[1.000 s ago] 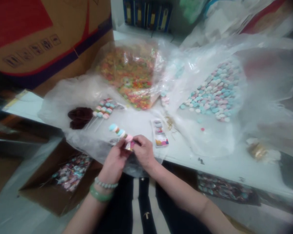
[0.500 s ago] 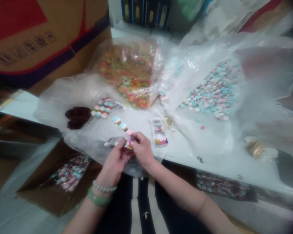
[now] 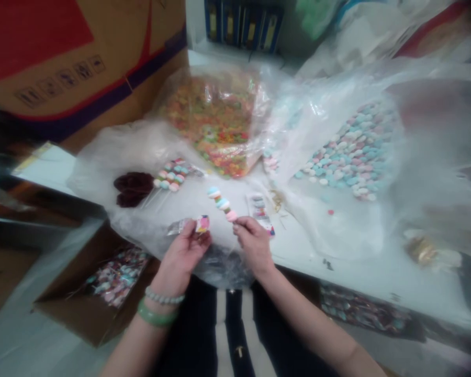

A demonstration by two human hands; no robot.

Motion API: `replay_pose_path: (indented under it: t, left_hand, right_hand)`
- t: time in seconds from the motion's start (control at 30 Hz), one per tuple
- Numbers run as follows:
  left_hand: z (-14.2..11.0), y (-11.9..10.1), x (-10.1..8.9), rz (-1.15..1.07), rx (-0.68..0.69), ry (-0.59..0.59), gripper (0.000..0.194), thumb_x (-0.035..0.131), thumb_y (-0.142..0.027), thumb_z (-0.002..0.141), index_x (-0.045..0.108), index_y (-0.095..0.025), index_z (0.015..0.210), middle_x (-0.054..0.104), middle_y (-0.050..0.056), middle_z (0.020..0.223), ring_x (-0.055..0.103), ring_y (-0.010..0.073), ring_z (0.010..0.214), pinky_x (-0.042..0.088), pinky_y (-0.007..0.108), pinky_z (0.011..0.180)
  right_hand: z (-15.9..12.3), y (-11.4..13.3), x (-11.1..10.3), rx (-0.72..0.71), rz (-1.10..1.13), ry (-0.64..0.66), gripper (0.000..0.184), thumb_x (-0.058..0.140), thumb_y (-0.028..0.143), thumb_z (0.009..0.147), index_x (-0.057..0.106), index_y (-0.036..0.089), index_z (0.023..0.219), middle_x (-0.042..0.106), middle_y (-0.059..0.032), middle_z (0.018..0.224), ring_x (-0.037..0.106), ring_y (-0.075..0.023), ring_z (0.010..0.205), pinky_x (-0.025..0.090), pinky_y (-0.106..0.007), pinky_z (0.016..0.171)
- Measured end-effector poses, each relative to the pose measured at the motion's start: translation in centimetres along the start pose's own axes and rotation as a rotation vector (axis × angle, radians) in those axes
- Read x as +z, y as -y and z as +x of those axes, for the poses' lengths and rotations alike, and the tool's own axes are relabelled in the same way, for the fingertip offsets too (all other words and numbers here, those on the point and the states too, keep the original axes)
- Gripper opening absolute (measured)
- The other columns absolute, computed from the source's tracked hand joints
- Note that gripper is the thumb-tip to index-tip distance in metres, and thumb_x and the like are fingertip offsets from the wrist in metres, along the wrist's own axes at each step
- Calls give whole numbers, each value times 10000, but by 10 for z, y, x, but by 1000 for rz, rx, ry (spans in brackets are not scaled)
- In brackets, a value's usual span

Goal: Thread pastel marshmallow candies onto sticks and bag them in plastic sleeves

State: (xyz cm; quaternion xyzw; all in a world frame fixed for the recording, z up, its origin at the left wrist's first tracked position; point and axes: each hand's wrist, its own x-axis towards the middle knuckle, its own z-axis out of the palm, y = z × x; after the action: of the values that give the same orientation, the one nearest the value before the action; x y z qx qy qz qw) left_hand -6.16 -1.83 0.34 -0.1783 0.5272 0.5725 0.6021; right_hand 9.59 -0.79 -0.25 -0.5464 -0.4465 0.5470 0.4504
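Left hand (image 3: 179,262): palm turned up, at the near edge of the white table (image 3: 361,267); thumb and fingers in a narrow pinch on a clear wrapper (image 3: 180,226) with a printed label (image 3: 203,224).

Right hand (image 3: 255,246): at the near edge of the table, just beside the left hand but not touching it; narrow pinch at the lower end of a candy skewer (image 3: 222,204). The stick is hidden by the fingers, so the exact hold is probably, not certainly, on the stick.

Candy skewer: tilted, upper end pointing away from the person, above the middle of the table; pastel blue, white and pink pieces.

Beaded bracelet (image 3: 164,298): on the left wrist, beside a green bangle (image 3: 157,315).

Finished skewers (image 3: 168,179): on the table, left of centre, beside a dark maroon mass (image 3: 132,189), material unclear.

Bag of multicoloured candy (image 3: 214,125): at the far side of the table.

Pastel candy pile (image 3: 349,154): on plastic film, right part of the table.

Printed label strip (image 3: 259,213): on the table, just beyond the right hand.

Cardboard box (image 3: 98,298): below the near left table edge, holding wrapped skewers (image 3: 118,277).
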Motion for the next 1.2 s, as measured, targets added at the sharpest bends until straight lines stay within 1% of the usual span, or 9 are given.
replay_pose_path:
  t: [0.17, 0.27, 0.4, 0.63, 0.83, 0.93, 1.03, 1.13, 1.2]
  left_hand:
    - [2, -15, -3, -13, 4, -2, 128, 587, -245, 920, 653, -160, 850, 646, 27, 650, 600, 155, 539, 548, 301, 546]
    - [4, -19, -5, -18, 13, 24, 115, 616, -270, 904, 664, -172, 867, 651, 29, 668, 602, 151, 559, 551, 295, 564]
    - [1, -20, -6, -24, 28, 33, 148, 564, -261, 935, 664, -189, 853, 651, 21, 675, 604, 144, 562, 555, 294, 576]
    - [-4, -20, -6, -39, 53, 87, 197, 528, -229, 951, 653, -171, 809, 678, 40, 729, 643, 169, 638, 566, 326, 630]
    - [0, -23, -6, -94, 113, 88, 210, 526, -177, 945, 640, -162, 769, 683, 29, 733, 658, 169, 656, 582, 340, 655]
    - [2, -24, -6, -131, 164, 83, 182, 560, -116, 912, 627, -160, 749, 686, 21, 731, 662, 157, 655, 587, 317, 663]
    - [1, -27, -5, -64, 184, 77, 153, 583, -91, 884, 628, -145, 748, 676, 27, 705, 653, 151, 614, 571, 271, 588]
    - [1, -29, -8, 48, 309, 96, 129, 613, -41, 830, 624, -140, 748, 652, 0, 666, 623, 127, 553, 542, 227, 514]
    - [2, -30, -11, 107, 372, 95, 117, 636, -37, 800, 616, -139, 748, 644, -11, 655, 617, 123, 541, 545, 223, 508]
  right_hand:
    - [-21, -2, -20, -153, -146, -4, 102, 609, 274, 791, 689, 213, 776, 641, -6, 741, 565, -172, 715, 438, -294, 680]
    - [-29, -1, -19, -275, -211, 19, 127, 576, 240, 830, 697, 221, 796, 656, -13, 761, 594, -170, 723, 458, -291, 690]
    - [-32, 3, -15, -437, -324, 43, 196, 514, 182, 877, 701, 224, 836, 644, -18, 741, 595, -161, 696, 463, -278, 670]
    - [-32, -4, -14, -652, -653, 53, 281, 458, 91, 904, 710, 214, 889, 604, -26, 729, 560, -140, 653, 401, -240, 609]
    - [-34, -6, -17, -938, -965, -21, 336, 426, 45, 896, 724, 199, 910, 594, -33, 660, 502, -153, 610, 331, -278, 581]
    - [-33, -5, -18, -953, -974, -3, 341, 420, 43, 899, 724, 196, 915, 605, -32, 663, 502, -153, 609, 331, -283, 577]
    - [-32, -5, -21, -862, -881, 68, 328, 422, 51, 906, 715, 198, 919, 630, -35, 718, 531, -144, 638, 358, -263, 594]
    - [-31, -5, -24, -753, -808, 114, 309, 432, 62, 906, 708, 202, 893, 618, -29, 725, 540, -136, 647, 369, -247, 599]
    - [-30, -6, -25, -728, -811, 115, 298, 440, 68, 904, 704, 201, 871, 604, -25, 714, 531, -134, 644, 366, -245, 597]
